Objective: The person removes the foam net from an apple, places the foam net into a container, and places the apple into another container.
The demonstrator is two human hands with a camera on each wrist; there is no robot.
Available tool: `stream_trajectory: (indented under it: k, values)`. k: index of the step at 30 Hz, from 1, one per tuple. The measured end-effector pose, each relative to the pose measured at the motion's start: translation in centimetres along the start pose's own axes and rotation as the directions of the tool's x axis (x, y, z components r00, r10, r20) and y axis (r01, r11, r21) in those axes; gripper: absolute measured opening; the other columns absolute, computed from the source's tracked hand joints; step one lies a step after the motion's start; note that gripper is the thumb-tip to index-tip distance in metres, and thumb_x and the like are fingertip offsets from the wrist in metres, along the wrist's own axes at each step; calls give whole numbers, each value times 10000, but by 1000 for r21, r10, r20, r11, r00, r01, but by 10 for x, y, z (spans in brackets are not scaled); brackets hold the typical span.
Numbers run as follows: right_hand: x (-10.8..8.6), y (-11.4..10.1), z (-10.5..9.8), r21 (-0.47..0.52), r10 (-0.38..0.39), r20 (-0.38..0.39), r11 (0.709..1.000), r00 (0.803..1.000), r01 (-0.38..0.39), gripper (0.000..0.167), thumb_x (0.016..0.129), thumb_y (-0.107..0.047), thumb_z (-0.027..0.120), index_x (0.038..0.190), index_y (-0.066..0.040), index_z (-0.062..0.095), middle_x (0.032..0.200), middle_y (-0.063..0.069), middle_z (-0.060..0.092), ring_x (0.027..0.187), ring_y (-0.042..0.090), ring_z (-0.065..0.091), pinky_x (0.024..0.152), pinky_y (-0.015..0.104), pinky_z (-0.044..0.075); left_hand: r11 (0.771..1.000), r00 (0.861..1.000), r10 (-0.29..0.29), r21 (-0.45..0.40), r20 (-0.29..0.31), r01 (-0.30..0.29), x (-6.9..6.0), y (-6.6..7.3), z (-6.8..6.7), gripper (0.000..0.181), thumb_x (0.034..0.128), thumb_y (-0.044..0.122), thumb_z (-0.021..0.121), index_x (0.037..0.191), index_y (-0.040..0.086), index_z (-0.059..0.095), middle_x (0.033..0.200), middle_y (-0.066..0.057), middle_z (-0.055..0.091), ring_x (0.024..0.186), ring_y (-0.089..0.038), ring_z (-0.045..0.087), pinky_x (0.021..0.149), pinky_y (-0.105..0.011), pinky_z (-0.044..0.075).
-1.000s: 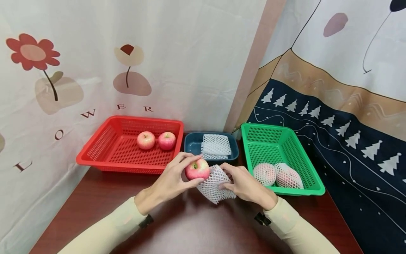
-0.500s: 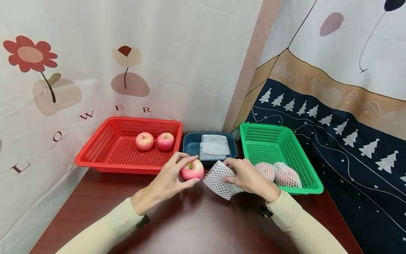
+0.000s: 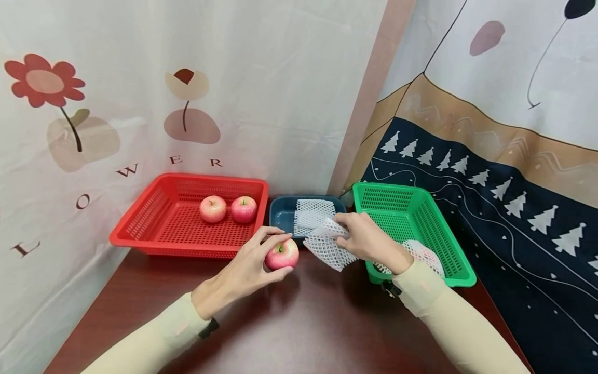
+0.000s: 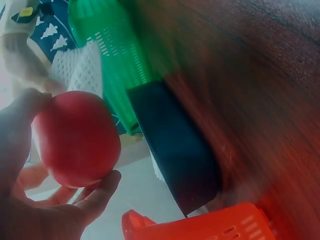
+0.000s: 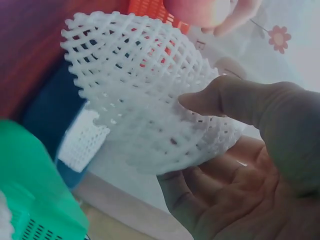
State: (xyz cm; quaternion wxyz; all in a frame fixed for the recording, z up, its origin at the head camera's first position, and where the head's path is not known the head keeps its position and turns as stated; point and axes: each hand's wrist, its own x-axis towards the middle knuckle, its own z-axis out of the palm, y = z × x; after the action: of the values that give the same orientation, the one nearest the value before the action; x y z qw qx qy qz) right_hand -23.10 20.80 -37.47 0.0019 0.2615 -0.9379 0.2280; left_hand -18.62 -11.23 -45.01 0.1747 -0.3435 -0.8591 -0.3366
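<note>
L hand (image 3: 248, 264): apple (image 3: 284, 253), R hand (image 3: 368, 240): net (image 3: 328, 248)

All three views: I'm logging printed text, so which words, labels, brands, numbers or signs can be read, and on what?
"L O W E R": spaced dark letters on the white curtain.
Yellow patch on the right wrist's black device: too blurred to read.
No text seen on the held apple, held foam net, red basket, blue tray or green basket.
</note>
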Motion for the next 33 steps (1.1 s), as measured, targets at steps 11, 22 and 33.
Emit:
stream_trajectory:
  k: [11,22,33]
  values:
    - [43,1,-10,-108,45,-97,993,994,-55,158,1027,-72,852,1181,-65,818,919,68,763,758,211,593,696,339,498,993,996,70,90,47,-74,-2,-1,0,699,905,234,1018,1546,191,745,1513,-165,678,1367,-305,679,989,-400,722]
    - [86,11,3,-240,-5,-199,970,980,-44,265,1048,-47,820,1312,-47,807,1147,167,828,955,311,793,790,477,682,994,995,67,86,74,-73,-3,-2,-1,674,934,262,999,1554,217,737,1534,-153,666,1404,-312,660,1014,-409,719]
    - [113,21,40,-462,-105,-162,887,981,18,223,1109,-63,767,1331,-77,780,1208,171,699,1076,326,734,850,458,711,993,994,68,90,80,-75,-2,-2,0,650,949,262,986,1548,211,740,1531,-156,672,1407,-295,659,1079,-441,694]
